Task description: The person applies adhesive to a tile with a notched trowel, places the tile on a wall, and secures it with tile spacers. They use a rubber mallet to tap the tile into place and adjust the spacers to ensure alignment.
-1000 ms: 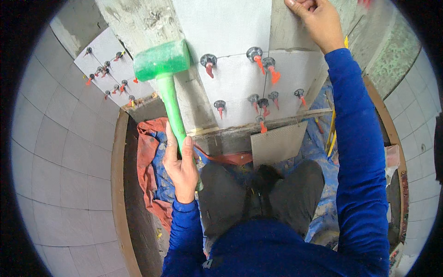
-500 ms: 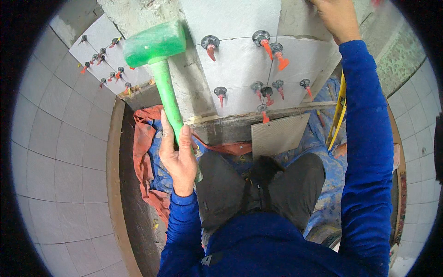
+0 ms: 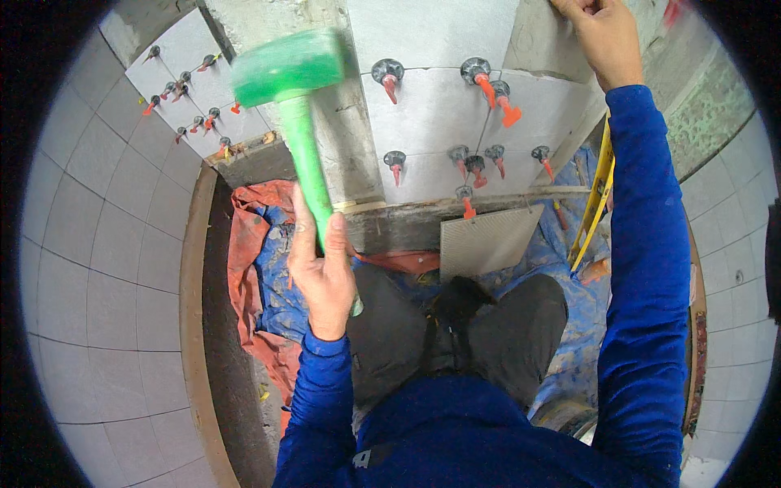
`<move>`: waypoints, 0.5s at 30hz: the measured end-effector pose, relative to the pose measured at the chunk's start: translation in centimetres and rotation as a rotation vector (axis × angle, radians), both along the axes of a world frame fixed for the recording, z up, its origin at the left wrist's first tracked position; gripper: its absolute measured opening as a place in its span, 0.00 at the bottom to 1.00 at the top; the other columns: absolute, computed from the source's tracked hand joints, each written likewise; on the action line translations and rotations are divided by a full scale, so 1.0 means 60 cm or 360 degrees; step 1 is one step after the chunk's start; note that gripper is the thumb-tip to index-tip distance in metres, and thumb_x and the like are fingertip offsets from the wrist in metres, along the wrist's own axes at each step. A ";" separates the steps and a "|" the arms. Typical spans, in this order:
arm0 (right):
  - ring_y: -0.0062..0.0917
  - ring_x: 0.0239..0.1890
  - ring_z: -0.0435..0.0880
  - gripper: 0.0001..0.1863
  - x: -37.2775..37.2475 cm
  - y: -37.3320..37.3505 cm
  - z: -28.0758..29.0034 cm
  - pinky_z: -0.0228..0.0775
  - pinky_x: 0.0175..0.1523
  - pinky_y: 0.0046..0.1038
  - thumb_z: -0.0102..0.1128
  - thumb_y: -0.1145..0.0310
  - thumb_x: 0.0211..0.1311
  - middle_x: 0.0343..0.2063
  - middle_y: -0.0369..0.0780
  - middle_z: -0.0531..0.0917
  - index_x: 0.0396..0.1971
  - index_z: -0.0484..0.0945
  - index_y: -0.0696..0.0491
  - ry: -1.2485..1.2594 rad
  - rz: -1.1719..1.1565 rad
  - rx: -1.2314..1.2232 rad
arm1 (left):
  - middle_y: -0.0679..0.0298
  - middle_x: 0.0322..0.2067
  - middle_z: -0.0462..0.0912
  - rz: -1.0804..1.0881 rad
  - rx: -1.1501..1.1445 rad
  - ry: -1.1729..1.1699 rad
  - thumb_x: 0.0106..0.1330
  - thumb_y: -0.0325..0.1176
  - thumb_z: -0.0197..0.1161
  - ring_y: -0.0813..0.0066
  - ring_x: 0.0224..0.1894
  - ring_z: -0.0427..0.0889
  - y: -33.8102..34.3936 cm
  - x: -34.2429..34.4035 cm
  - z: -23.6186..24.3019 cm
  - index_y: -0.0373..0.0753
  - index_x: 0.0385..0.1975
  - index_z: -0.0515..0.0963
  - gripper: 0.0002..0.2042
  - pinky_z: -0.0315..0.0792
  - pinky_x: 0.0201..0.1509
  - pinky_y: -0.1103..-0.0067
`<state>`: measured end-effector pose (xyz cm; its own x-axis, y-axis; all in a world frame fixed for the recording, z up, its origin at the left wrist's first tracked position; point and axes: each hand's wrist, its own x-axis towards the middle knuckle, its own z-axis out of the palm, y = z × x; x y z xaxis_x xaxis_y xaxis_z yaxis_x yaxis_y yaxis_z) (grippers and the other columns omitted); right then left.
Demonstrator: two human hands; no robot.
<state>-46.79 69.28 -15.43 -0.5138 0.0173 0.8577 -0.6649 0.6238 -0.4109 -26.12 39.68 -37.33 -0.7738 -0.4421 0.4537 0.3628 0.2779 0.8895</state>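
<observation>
My left hand (image 3: 324, 272) is closed round the handle of a green rubber mallet (image 3: 307, 163), its thumb along the near side. The mallet stands head up in front of bare wall, its head slightly blurred. To its right are grey wall tiles (image 3: 439, 32), with several black and red tile levelling clips (image 3: 478, 75) along the joints. At the upper right my right hand (image 3: 606, 41) is raised beside the upper tile, against the bare wall. Its fingers are curled in, and the top edge cuts off their tips; what they hold, if anything, is hidden.
Another clipped tile patch (image 3: 175, 61) lies further left. Below the wall, a loose tile (image 3: 488, 240) leans on a blue tarp (image 3: 281, 281) with an orange edge (image 3: 248, 268). A yellow spirit level (image 3: 598, 199) stands near my right forearm. Tiled walls (image 3: 106, 301) flank both sides.
The view has shifted a little, so the wall and clips sit further right. My left hand and the mallet have moved slightly right in the picture. My right hand stays raised, its fingers more curled.
</observation>
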 end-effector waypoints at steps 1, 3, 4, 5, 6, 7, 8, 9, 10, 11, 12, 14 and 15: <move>0.14 0.24 0.68 0.12 -0.002 0.000 0.000 0.64 0.31 0.22 0.72 0.69 0.62 0.20 0.29 0.73 0.29 0.75 0.55 -0.0006 0.0042 -0.0032 | 0.55 0.46 0.84 0.0062 -0.0280 0.0026 0.76 0.28 0.60 0.75 0.42 0.81 -0.003 -0.001 -0.002 0.28 0.73 0.64 0.27 0.75 0.48 0.77; 0.14 0.24 0.68 0.11 -0.004 0.000 -0.001 0.64 0.31 0.22 0.72 0.69 0.62 0.20 0.29 0.73 0.29 0.75 0.54 -0.0048 0.0121 -0.0093 | 0.48 0.58 0.81 0.0082 -0.0289 0.0006 0.76 0.28 0.60 0.69 0.55 0.81 -0.007 0.000 -0.005 0.27 0.72 0.65 0.27 0.72 0.62 0.74; 0.14 0.24 0.69 0.11 -0.005 0.000 -0.002 0.64 0.31 0.22 0.72 0.69 0.62 0.20 0.29 0.73 0.29 0.75 0.54 -0.0082 0.0152 -0.0125 | 0.47 0.59 0.81 0.0085 -0.0263 0.0008 0.76 0.28 0.60 0.69 0.56 0.80 -0.008 0.000 -0.007 0.26 0.72 0.65 0.27 0.72 0.62 0.74; 0.14 0.24 0.69 0.11 -0.005 0.001 -0.002 0.64 0.31 0.22 0.72 0.69 0.62 0.20 0.29 0.73 0.29 0.75 0.54 -0.0115 0.0182 -0.0157 | 0.46 0.60 0.80 0.0088 -0.0236 0.0010 0.76 0.28 0.60 0.69 0.57 0.80 -0.008 0.001 -0.008 0.26 0.71 0.66 0.26 0.71 0.62 0.74; 0.14 0.24 0.69 0.11 -0.005 0.001 -0.002 0.64 0.31 0.22 0.72 0.69 0.62 0.20 0.29 0.74 0.29 0.75 0.54 -0.0086 0.0133 -0.0110 | 0.46 0.62 0.80 0.0091 -0.0209 0.0013 0.76 0.28 0.60 0.69 0.58 0.80 -0.008 0.001 -0.010 0.26 0.71 0.66 0.26 0.71 0.63 0.74; 0.14 0.24 0.69 0.11 -0.004 0.002 -0.002 0.64 0.31 0.22 0.72 0.69 0.62 0.20 0.29 0.74 0.29 0.75 0.54 -0.0056 0.0083 -0.0062 | 0.46 0.62 0.80 0.0095 -0.0151 0.0021 0.76 0.28 0.60 0.70 0.58 0.80 -0.006 0.002 -0.011 0.26 0.71 0.66 0.26 0.71 0.63 0.75; 0.14 0.24 0.69 0.11 -0.004 0.002 -0.001 0.64 0.31 0.21 0.72 0.70 0.62 0.20 0.29 0.74 0.29 0.75 0.54 -0.0025 0.0032 -0.0015 | 0.46 0.61 0.80 0.0088 -0.0128 0.0023 0.76 0.28 0.60 0.70 0.57 0.80 -0.004 0.002 -0.012 0.26 0.71 0.66 0.26 0.71 0.62 0.75; 0.14 0.24 0.69 0.11 -0.003 0.003 -0.001 0.64 0.31 0.21 0.72 0.70 0.62 0.20 0.29 0.74 0.29 0.75 0.54 -0.0028 0.0031 -0.0015 | 0.46 0.61 0.81 0.0081 -0.0106 0.0025 0.76 0.28 0.61 0.70 0.57 0.80 -0.003 0.002 -0.012 0.26 0.71 0.66 0.26 0.72 0.62 0.75; 0.14 0.24 0.70 0.11 -0.003 0.003 -0.001 0.64 0.32 0.21 0.72 0.69 0.62 0.20 0.29 0.74 0.29 0.75 0.54 -0.0031 0.0029 -0.0015 | 0.46 0.60 0.81 0.0064 -0.0121 0.0019 0.75 0.28 0.61 0.70 0.56 0.81 -0.001 0.002 -0.013 0.27 0.71 0.66 0.26 0.72 0.62 0.75; 0.14 0.24 0.70 0.11 -0.004 0.004 -0.001 0.65 0.32 0.21 0.72 0.69 0.62 0.20 0.29 0.74 0.29 0.75 0.54 -0.0035 0.0028 -0.0016 | 0.46 0.59 0.82 0.0029 -0.0175 0.0020 0.75 0.28 0.61 0.70 0.56 0.81 -0.001 0.002 -0.012 0.27 0.71 0.66 0.26 0.72 0.61 0.75; 0.14 0.25 0.70 0.11 -0.005 0.005 -0.002 0.65 0.32 0.21 0.72 0.69 0.62 0.21 0.30 0.75 0.29 0.76 0.54 -0.0046 0.0056 -0.0045 | 0.46 0.59 0.82 0.0043 -0.0141 -0.0008 0.75 0.27 0.61 0.71 0.55 0.82 0.000 0.003 -0.012 0.27 0.71 0.66 0.26 0.73 0.61 0.75; 0.14 0.25 0.70 0.11 -0.010 0.008 -0.004 0.65 0.33 0.22 0.72 0.68 0.62 0.21 0.30 0.75 0.29 0.76 0.55 -0.0067 0.0114 -0.0099 | 0.48 0.57 0.83 0.0045 -0.0120 -0.0028 0.75 0.27 0.61 0.72 0.52 0.82 -0.003 0.006 -0.011 0.27 0.71 0.66 0.27 0.73 0.59 0.76; 0.14 0.25 0.70 0.11 -0.013 0.011 -0.005 0.65 0.33 0.21 0.72 0.68 0.62 0.21 0.30 0.75 0.30 0.76 0.54 -0.0064 0.0089 -0.0082 | 0.50 0.56 0.84 0.0051 -0.0096 -0.0028 0.75 0.27 0.61 0.73 0.51 0.82 -0.006 0.009 -0.010 0.27 0.72 0.66 0.27 0.74 0.57 0.76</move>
<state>-47.56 69.95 -15.72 -0.5494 0.0314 0.8350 -0.6802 0.5636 -0.4687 -25.57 39.34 -37.96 -0.7677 -0.4391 0.4668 0.3374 0.3422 0.8769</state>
